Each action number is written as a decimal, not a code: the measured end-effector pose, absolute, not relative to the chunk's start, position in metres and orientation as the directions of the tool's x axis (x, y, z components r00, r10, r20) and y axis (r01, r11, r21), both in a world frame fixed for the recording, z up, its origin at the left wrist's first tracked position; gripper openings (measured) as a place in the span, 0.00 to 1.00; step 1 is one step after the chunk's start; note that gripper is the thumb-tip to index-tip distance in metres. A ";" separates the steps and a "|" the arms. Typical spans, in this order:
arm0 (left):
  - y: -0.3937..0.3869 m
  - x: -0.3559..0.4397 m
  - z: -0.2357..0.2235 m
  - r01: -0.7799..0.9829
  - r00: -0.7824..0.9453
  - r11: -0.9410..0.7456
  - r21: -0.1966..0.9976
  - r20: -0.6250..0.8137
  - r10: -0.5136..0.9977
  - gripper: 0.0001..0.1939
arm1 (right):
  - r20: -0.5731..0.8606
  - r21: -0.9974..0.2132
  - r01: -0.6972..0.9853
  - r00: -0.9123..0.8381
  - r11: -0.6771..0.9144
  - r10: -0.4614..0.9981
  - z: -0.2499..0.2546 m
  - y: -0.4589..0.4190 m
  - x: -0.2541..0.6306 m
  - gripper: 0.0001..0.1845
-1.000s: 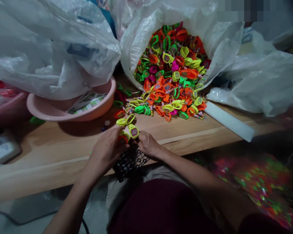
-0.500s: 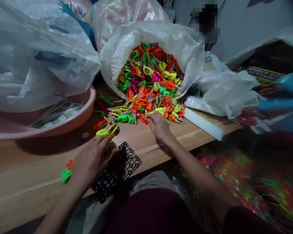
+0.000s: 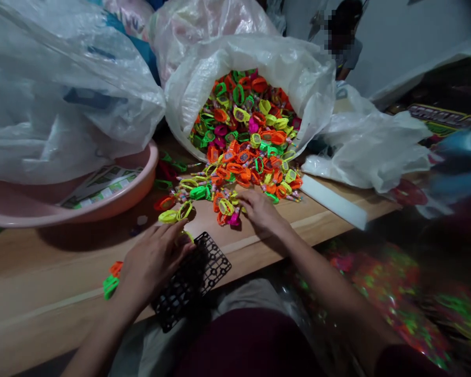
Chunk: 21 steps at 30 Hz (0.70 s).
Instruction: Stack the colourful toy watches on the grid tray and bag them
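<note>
My left hand [image 3: 155,256] is bent around a yellow toy watch [image 3: 186,238], which shows between thumb and fingers. Under that hand lies a black plastic grid [image 3: 212,262], over the table's near edge. Two more yellow toy watches [image 3: 175,213] rest just beyond its fingertips. My right hand [image 3: 261,212] has its curved fingers against a small cluster of orange, yellow and magenta toy watches [image 3: 226,207] in front of the main pile [image 3: 239,157]. No firm grip shows there; its fingertips are partly hidden. An orange and a green toy [image 3: 110,285] lie left of my left wrist.
A white plastic sack [image 3: 314,78] lies on its side, spilling the toys. A pink basin [image 3: 151,162] with printed sheets stands left. A white strip [image 3: 333,201] lies right of the pile. Another person [image 3: 347,50] is at the back. Bagged toys [image 3: 384,283] sit below the table.
My right hand has drawn a small cluster of toy watches out of the pile toward me. My left hand stays at the yellow toy watch. The whole view has shifted slightly.
</note>
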<state>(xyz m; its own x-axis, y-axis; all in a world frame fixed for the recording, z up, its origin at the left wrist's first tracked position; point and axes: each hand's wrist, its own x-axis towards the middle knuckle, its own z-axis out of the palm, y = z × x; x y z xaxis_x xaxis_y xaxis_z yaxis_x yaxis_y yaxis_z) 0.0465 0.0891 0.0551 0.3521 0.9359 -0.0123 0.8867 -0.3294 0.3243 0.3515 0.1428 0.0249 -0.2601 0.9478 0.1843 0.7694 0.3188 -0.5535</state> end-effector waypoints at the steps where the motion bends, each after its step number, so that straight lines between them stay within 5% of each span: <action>1: 0.089 0.046 0.055 0.891 0.343 -0.320 0.323 -0.016 0.939 0.33 | 0.182 -0.515 0.791 -0.275 0.330 0.944 0.029 0.154 0.352 0.14; 7: 0.090 0.045 0.055 0.892 0.342 -0.323 0.316 -0.005 0.940 0.33 | 0.015 -0.245 0.868 -0.442 0.431 0.897 0.036 0.207 0.332 0.11; 12: 0.087 0.048 0.058 0.888 0.334 -0.316 0.333 0.003 0.942 0.32 | -0.022 -0.221 0.820 -0.546 0.528 0.838 0.034 0.208 0.329 0.07; 16: 0.087 0.050 0.059 0.896 0.320 -0.304 0.324 0.005 0.948 0.32 | 0.109 -0.367 0.761 -0.535 0.535 0.838 0.037 0.181 0.334 0.08; 21: 0.088 0.050 0.059 0.894 0.351 -0.326 0.307 -0.029 0.936 0.27 | 0.147 -0.789 0.508 -0.392 0.346 0.908 0.031 0.126 0.300 0.13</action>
<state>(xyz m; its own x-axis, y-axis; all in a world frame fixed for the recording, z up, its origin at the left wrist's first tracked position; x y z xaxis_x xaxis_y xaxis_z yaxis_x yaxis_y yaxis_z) 0.0495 0.0882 0.0594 0.3508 0.9360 -0.0294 0.8943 -0.3255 0.3070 0.2998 0.1265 0.0313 -0.3917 0.9083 0.1467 0.5078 0.3464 -0.7888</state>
